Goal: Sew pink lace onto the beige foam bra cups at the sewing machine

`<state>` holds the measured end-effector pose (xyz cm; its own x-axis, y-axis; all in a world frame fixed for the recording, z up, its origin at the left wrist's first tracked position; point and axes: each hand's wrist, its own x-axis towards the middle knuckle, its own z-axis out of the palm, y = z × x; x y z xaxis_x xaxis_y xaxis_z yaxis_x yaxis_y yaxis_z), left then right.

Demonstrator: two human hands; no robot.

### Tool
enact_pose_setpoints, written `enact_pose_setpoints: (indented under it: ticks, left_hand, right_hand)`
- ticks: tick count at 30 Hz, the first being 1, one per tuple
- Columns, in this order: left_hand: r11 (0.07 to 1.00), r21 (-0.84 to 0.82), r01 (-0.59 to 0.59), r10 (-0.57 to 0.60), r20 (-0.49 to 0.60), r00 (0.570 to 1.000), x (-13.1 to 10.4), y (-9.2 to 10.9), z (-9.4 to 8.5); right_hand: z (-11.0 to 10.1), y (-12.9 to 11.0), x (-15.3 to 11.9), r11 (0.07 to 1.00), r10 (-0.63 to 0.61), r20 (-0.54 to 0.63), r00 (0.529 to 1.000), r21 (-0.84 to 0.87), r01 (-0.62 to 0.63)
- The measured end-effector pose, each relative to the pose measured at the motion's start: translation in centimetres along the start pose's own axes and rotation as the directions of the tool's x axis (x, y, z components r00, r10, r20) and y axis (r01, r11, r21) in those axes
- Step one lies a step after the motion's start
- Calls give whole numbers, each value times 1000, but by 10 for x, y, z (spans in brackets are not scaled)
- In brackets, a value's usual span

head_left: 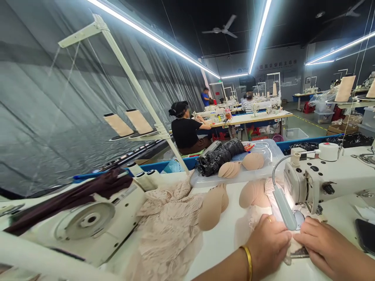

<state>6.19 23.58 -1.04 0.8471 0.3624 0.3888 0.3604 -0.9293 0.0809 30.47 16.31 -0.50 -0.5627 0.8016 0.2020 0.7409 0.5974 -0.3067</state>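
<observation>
At the bottom right of the frame, the left hand (268,244) and right hand (325,244) are pressing flat, fingers open, on the lace cloth (295,249) under the sewing machine (316,177), so keeping fingers beside the needle seems wise.

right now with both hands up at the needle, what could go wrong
1. The left hand and right hand press the fabric right under the sewing machine head; fingertips could slip too near the needle, which the lamp hides.
2. The loose lace pile could get dragged in.
3. The phone at the table edge could get knocked off.
</observation>
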Motion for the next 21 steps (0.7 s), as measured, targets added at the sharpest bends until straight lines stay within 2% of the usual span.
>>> enact_pose_setpoints:
  ticks: [5, 11, 17, 21]
  left_hand:
    - [1000, 19, 5, -6, 18, 1000, 17, -14, 5]
    - [998, -63, 7, -9, -25, 1000, 30, -23, 9]
    - [990, -137, -25, 13, -87, 996, 30, -24, 9]
    - [993, -121, -13, 7, -55, 998, 31, -23, 7]
  right_hand:
    - [9, 10, 6, 998, 47, -75, 996, -35, -50]
    - [14, 16, 5, 985, 154, -98, 983, -58, -160]
    - [19, 19, 2, 983, 151, -73, 986, -98, -157]
    - [20, 20, 2, 983, 139, -90, 986, -108, -148]
